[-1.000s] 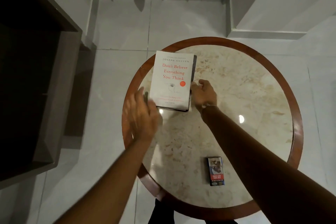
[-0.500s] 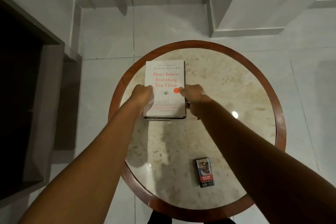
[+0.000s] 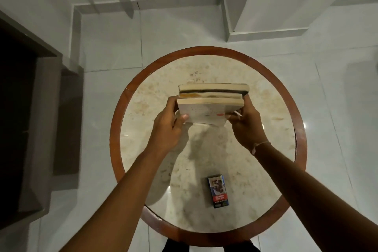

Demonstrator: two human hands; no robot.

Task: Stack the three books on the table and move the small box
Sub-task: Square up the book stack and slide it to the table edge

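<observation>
A stack of three books [image 3: 210, 98] is held tilted up on its edge above the middle of the round table [image 3: 133, 96], page edges facing me, the white cover turned toward me. My left hand [image 3: 169, 125] grips the stack's left side and my right hand [image 3: 245, 122] grips its right side. The small box [image 3: 218, 192], dark with a picture and a red label, lies flat on the table near the front edge, well apart from both hands.
The table has a marble-look top and a brown wooden rim. Around it is glossy white tiled floor. A dark wooden cabinet [image 3: 30, 129] stands to the left and a white wall corner [image 3: 266, 32] juts out at the back right.
The books lay flat on the table's left part with my hands at their sides; now both hands have lifted the stack, tipped it upright and brought it toward the table's middle.
</observation>
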